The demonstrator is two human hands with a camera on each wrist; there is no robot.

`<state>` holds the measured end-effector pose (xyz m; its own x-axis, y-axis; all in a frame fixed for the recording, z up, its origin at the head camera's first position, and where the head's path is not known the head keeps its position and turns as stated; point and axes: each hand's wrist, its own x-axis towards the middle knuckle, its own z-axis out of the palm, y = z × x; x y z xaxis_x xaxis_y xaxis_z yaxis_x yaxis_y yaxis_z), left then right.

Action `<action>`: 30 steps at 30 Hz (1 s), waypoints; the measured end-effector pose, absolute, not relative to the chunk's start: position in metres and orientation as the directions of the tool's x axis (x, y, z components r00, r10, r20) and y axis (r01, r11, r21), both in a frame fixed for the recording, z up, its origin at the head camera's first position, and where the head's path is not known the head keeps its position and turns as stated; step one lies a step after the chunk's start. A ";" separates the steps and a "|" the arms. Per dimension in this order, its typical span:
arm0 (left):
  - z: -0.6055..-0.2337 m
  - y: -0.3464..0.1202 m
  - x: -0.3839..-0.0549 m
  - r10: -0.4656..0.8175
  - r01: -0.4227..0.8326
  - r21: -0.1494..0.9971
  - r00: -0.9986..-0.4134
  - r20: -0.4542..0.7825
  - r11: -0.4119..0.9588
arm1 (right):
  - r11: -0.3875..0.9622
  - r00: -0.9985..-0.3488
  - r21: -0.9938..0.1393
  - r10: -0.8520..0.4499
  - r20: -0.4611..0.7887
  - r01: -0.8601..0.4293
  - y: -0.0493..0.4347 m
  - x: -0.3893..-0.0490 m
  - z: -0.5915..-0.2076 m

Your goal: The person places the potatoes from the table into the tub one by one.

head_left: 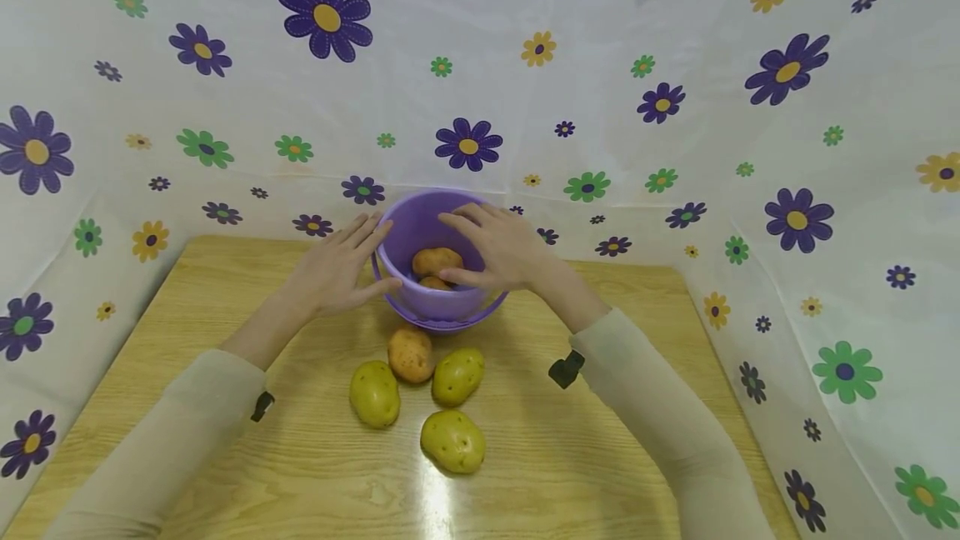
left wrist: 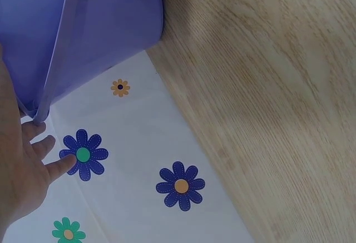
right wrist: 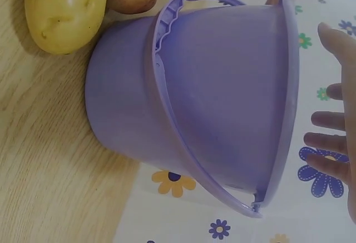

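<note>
The purple bucket (head_left: 442, 305) stands near the back edge of the wooden surface (head_left: 600, 415), close to the flowered sheet (head_left: 468, 90), its mouth facing up and its handle (head_left: 444, 326) hanging low at the front. Brown potatoes (head_left: 437, 261) lie inside.

The left grip (head_left: 337, 269) is spread at the left side of the rim; I cannot tell whether it touches. The right grip (head_left: 498, 248) is spread too, fingers apart over the right of the mouth, and the right wrist view shows a gap between it and the rim.

Just in front of the bucket lies another brown potato (head_left: 411, 354), with one green potato (head_left: 374, 394) to its left, a second (head_left: 458, 377) to its right and a third (head_left: 453, 442) nearer the person. Wide stretches of wood run from this group to the side edges, leaving room to move.

The sheet rises behind the surface and along both sides; light glares on the wood at the front.
</note>
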<state>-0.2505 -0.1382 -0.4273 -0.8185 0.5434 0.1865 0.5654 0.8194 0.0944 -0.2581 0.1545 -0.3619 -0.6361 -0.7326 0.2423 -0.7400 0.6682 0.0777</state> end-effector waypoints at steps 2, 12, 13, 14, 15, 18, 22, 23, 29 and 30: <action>-0.428 -0.138 -0.251 0.545 0.567 0.097 -0.817 0.188 0.818 | 0.666 -0.630 0.080 -0.733 0.257 -0.742 0.157 -0.254 -0.361; -0.428 -0.139 -0.250 0.544 0.571 0.104 -0.813 0.207 0.814 | 0.661 -0.607 0.114 -0.734 0.304 -0.742 0.167 -0.236 -0.360; -0.429 -0.139 -0.250 0.545 0.571 0.103 -0.813 0.207 0.814 | 0.655 -0.598 0.114 -0.737 0.315 -0.747 0.168 -0.234 -0.360; -0.429 -0.139 -0.251 0.546 0.573 0.099 -0.811 0.209 0.813 | 0.650 -0.590 0.114 -0.739 0.325 -0.752 0.168 -0.233 -0.360; -0.428 -0.139 -0.250 0.546 0.573 0.098 -0.811 0.209 0.814 | 0.645 -0.581 0.118 -0.742 0.335 -0.755 0.169 -0.231 -0.361; -0.429 -0.139 -0.251 0.547 0.572 0.091 -0.812 0.202 0.815 | 0.631 -0.557 0.129 -0.749 0.360 -0.765 0.171 -0.226 -0.362; -0.430 -0.139 -0.252 0.545 0.571 0.088 -0.812 0.206 0.816 | 0.626 -0.540 0.138 -0.747 0.387 -0.767 0.173 -0.221 -0.363; -0.430 -0.139 -0.252 0.546 0.571 0.086 -0.811 0.209 0.816 | 0.627 -0.540 0.139 -0.746 0.390 -0.766 0.174 -0.220 -0.362; -0.431 -0.140 -0.253 0.545 0.572 0.089 -0.810 0.216 0.815 | 0.646 -0.571 0.121 -0.735 0.366 -0.754 0.178 -0.212 -0.362; -0.431 -0.140 -0.252 0.544 0.571 0.089 -0.811 0.214 0.816 | 0.648 -0.575 0.115 -0.733 0.364 -0.753 0.179 -0.211 -0.363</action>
